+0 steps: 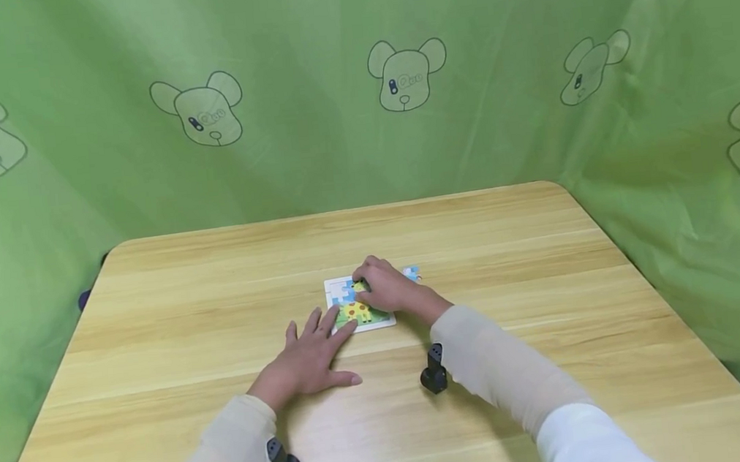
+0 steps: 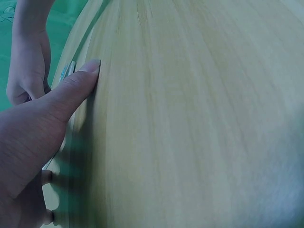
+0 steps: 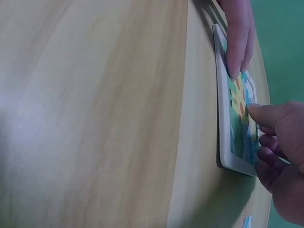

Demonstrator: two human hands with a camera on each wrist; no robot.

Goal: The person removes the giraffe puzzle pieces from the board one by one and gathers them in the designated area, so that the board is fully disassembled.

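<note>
A small jigsaw puzzle (image 1: 381,319) in a white-rimmed tray lies on the table, with a yellow, red-spotted giraffe on green and blue. My left hand (image 1: 308,357) is spread flat, its fingertips resting on the lower left of the puzzle and its thumb out over the wood. Over the puzzle's upper right, my right hand (image 1: 384,286) pinches a puzzle piece between thumb and curled fingers; those fingers hide most of it. In the right wrist view, the right thumb (image 3: 266,114) is down at the picture's surface.
Loose blue puzzle pieces (image 1: 411,272) lie just right of the tray, partly behind the right hand. The wooden table (image 1: 216,288) reaches back to a green curtain (image 1: 311,163) with mouse-like faces. Black wrist devices (image 1: 433,372) hang below both sleeves.
</note>
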